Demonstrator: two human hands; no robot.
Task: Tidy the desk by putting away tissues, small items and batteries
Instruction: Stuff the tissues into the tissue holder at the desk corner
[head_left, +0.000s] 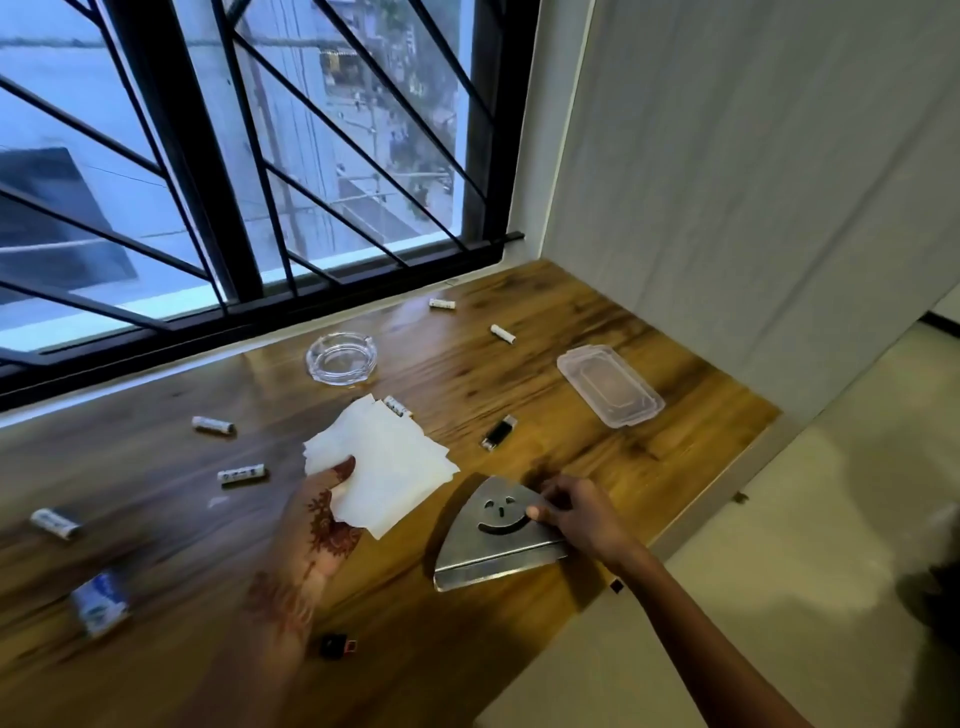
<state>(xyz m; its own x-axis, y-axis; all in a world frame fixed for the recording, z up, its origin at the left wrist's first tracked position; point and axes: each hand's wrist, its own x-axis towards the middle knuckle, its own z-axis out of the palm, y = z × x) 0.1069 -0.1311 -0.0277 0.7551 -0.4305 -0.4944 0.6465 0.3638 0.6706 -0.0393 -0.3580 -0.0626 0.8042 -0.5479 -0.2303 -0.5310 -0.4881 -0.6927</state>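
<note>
My left hand holds a stack of white tissues above the middle of the wooden desk. My right hand grips the right corner of a metal wedge-shaped tissue holder with a smiley cutout, which lies flat near the desk's front edge. Several white batteries lie scattered: one at the left, one beside the tissues, one toward the back. A black USB stick lies right of the tissues.
A glass ashtray sits near the window. A clear plastic container rests at the right. A small white and blue box and another small black stick lie at the near left. The barred window runs along the back; floor lies right.
</note>
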